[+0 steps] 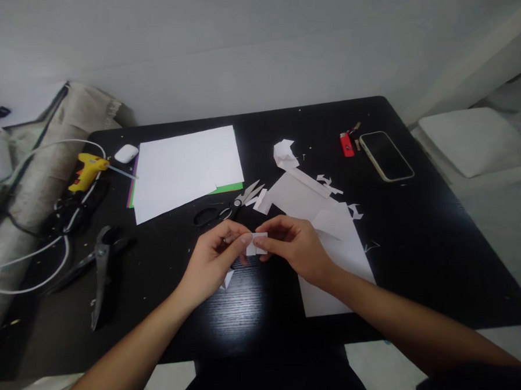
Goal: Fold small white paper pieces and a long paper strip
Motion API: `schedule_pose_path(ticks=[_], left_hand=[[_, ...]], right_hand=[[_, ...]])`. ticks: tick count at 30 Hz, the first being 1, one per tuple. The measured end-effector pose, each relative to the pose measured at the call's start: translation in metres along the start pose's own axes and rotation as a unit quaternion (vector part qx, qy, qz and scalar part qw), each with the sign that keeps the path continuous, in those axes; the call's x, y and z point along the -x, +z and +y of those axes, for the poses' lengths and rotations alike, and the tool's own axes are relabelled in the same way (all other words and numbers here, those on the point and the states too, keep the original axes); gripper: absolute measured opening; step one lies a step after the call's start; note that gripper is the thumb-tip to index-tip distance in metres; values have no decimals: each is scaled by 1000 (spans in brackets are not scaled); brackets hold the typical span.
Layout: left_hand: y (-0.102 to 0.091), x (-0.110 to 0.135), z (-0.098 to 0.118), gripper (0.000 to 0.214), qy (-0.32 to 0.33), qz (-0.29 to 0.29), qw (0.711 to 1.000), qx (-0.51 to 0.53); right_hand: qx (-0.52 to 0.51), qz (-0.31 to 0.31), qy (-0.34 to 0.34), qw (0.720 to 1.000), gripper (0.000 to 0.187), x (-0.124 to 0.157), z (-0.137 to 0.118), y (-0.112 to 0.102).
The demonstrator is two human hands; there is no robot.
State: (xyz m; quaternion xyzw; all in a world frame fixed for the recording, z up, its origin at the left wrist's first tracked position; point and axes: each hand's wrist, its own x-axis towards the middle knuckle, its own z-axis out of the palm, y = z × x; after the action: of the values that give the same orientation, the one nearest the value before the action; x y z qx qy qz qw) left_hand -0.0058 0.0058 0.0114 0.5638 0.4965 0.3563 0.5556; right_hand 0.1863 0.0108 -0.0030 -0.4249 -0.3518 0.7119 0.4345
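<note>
A small piece of white paper (257, 249), which looks folded, is pinched between my two hands above the black table. My left hand (213, 256) grips its left end between thumb and fingers. The thumb and fingers of my right hand (295, 243) close on its right end. Just beyond my left hand lie black-handled scissors (236, 205) with their blades apart. A small white paper scrap (227, 279) is partly hidden beneath my left hand. Cut white sheets (344, 263) lie under and beside my right forearm.
A stack of white paper (183, 167) over coloured sheets lies at the back left. Left of it are a yellow glue gun (87, 171), a white case (126, 153) and pliers (102, 262). A red lighter (346, 144) and a phone (387, 156) rest at the back right. Paper offcuts (285, 154) are scattered mid-table.
</note>
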Motion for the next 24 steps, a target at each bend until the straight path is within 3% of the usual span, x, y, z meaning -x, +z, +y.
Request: schedule_pose_path(ticks=[19,24], left_hand=[[7,2,0,18,4,18,1000,15],[6,3,-4,16,30,19,999,-33]], right_hand=[[6,10,12,1000,31,0,1,0],[7,12,16,1000,32,1,1,0]])
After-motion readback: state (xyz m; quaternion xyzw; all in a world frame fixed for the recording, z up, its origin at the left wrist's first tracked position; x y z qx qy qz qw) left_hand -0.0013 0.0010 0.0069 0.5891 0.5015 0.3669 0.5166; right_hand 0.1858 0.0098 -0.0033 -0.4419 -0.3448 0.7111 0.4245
